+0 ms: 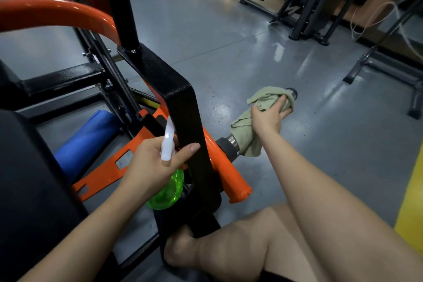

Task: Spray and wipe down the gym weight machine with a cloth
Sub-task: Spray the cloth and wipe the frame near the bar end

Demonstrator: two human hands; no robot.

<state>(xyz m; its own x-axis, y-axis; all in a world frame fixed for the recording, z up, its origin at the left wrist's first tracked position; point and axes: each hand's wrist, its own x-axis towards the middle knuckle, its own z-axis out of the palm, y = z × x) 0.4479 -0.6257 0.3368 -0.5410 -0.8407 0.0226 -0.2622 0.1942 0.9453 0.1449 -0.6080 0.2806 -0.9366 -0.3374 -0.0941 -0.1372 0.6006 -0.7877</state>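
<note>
Head view: the person sits low beside the weight machine (183, 107), with 1 bare knee (240, 242) bent at the bottom of the frame.

The left hand (155, 165) holds a spray bottle (169, 192) with a clear green body and a white spray head. Its fingers are curled round the bottle's neck and its thumb (188, 149) is stretched out to the machine's black upright post. The bottle sits just in front of that post, over the orange lever arm (225, 167).

The right hand (266, 117) reaches out to the horizontal weight peg (231, 141) that sticks out from the orange arm. A pale green cloth (249, 142) is draped round the peg, covering most of it. The right fingers (280, 103), held close together, are wrapped over the cloth and grip it against the peg. The peg's chrome collar shows at the near end and its dark end cap (292, 92) at the far end.

An orange curved bar (57, 11) arches at upper left. A blue roller pad (89, 137) lies low behind the frame, next to a black seat pad (23, 190). The grey floor (251, 41) is glossy, with a yellow strip (412, 201) at the right edge. Other dark machines (304, 7) stand well apart at the back.
</note>
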